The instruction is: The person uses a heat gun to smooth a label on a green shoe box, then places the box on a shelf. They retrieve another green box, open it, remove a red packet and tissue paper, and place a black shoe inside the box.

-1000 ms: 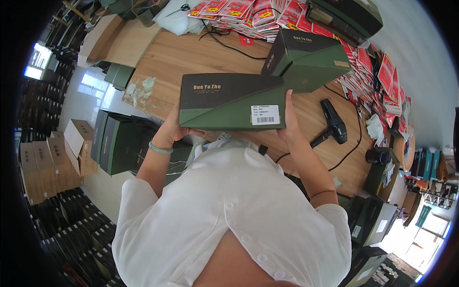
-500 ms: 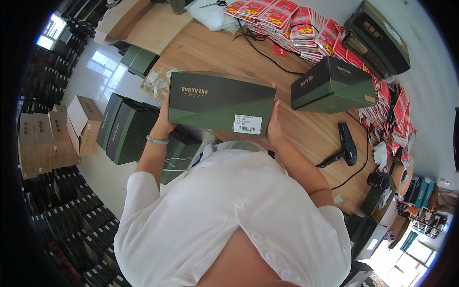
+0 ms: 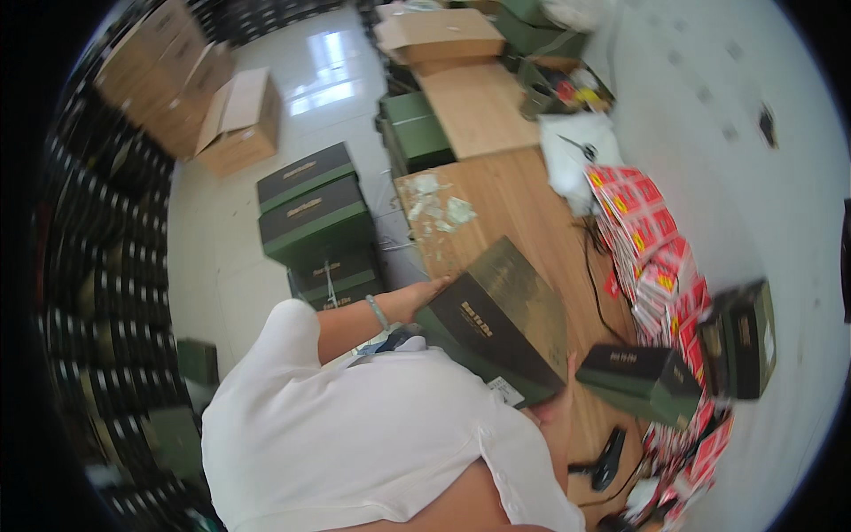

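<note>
A person in a white shirt, seen from above, holds a closed green-and-black box (image 3: 496, 319) in front of the body, over the near edge of a wooden table (image 3: 505, 191). The box is turned askew, its long side slanting down toward the right, with gold lettering and a white label (image 3: 505, 391) near its lower corner. The left hand (image 3: 429, 293) (a pale bracelet (image 3: 378, 312) circles that wrist) grips the left end; the right hand (image 3: 556, 412) presses against the right end, so the box is clamped between the two. Some fingers are hidden behind it.

Just right of the held box, a second green-and-black box (image 3: 640, 383) rests on the table, with a black hair dryer (image 3: 609, 461) near it. Red packets (image 3: 640, 229) lie heaped along the wall side. Paper scraps (image 3: 427, 209) litter the far left corner. On the floor to the left stand stacked green boxes (image 3: 315, 217) and, beyond, an open carton (image 3: 239, 124).
</note>
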{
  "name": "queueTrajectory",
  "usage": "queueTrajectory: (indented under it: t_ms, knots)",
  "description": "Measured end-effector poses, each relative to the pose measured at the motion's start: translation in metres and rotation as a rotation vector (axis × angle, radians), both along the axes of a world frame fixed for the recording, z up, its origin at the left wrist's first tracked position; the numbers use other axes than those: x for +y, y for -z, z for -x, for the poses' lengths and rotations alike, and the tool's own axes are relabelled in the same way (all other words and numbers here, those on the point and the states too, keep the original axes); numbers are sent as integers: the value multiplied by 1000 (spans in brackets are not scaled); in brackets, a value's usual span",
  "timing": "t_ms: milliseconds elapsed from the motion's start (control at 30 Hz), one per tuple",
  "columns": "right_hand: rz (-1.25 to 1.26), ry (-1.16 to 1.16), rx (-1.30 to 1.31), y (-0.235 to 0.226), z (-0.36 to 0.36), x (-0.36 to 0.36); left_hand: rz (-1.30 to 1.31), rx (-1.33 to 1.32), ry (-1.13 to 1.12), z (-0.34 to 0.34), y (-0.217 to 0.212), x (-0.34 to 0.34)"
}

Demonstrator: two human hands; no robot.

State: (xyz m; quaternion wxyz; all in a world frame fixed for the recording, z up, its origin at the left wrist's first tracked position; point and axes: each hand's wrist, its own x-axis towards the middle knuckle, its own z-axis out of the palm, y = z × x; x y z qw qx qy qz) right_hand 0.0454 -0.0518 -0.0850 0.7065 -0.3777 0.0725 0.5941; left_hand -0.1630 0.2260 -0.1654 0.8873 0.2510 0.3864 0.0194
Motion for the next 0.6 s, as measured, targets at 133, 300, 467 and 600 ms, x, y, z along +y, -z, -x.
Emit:
queueTrajectory:
  t_ms: [133,300,467,600]
  knots:
    - [11,-53,-21,-10,11,1,45,-12,19,22,9,-25]
    - [98,-157,-203,12,10,-14,-95,229,-231,67,-3,-116]
    - [151,-368,-76,-3,47,-4,73,78,-508,140,-18,-183]
    - [174,-556,-54,4,104,31,54,78,-610,223,-46,-196]
